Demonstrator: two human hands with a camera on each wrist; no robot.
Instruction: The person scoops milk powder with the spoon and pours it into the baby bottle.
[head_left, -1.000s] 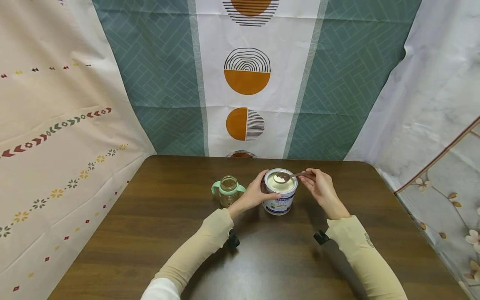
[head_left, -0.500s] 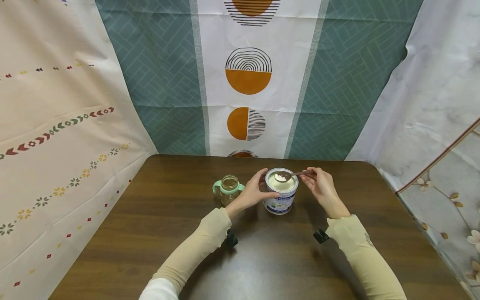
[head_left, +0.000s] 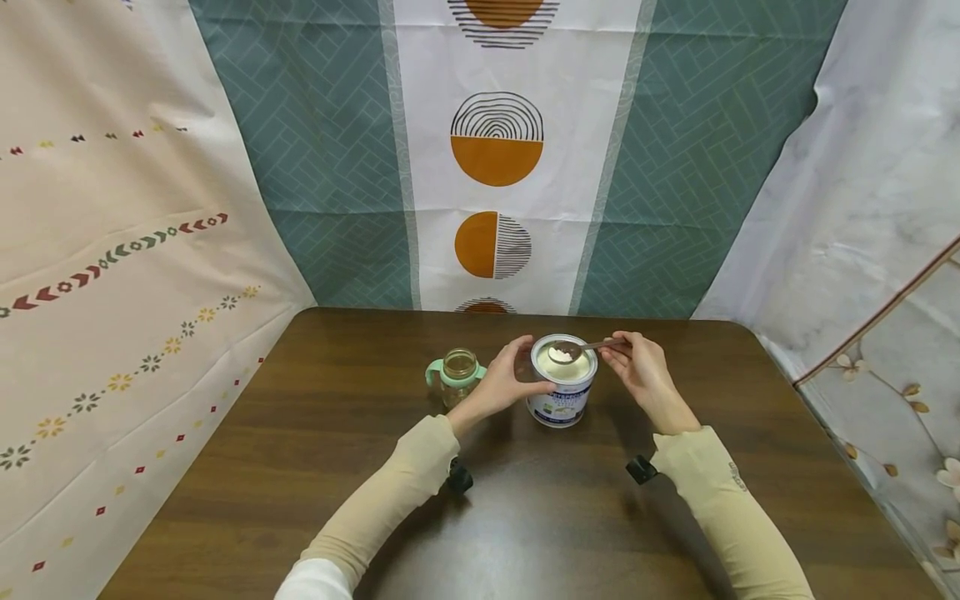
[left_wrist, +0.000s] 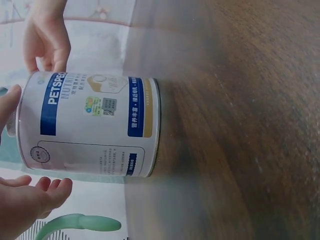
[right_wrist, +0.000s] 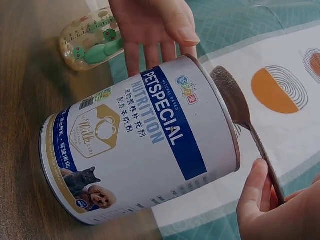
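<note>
A white and blue milk powder can (head_left: 558, 406) stands upright on the table, open at the top and full of pale powder. My left hand (head_left: 504, 385) holds it around its left side, thumb in front and fingers reaching behind. Over the can's mouth is a brown spoon (head_left: 570, 350) with some white powder in its bowl. The right hand (head_left: 643, 373) pinches the spoon's handle from the right; the right wrist view shows the spoon (right_wrist: 235, 95) level with the rim. Just left of the can, partly behind my left hand, is a baby bottle (head_left: 459, 375) with green handles and no lid.
The dark wooden table (head_left: 337, 417) reaches back to a green and white patterned curtain (head_left: 495, 250). A cream cloth (head_left: 150, 275) hangs along the left side and a marbled, flowered one (head_left: 847, 250) along the right.
Both hands, the can and the spoon stay almost where they were, with the spoon still over the can's mouth. The head view has shifted very slightly.
</note>
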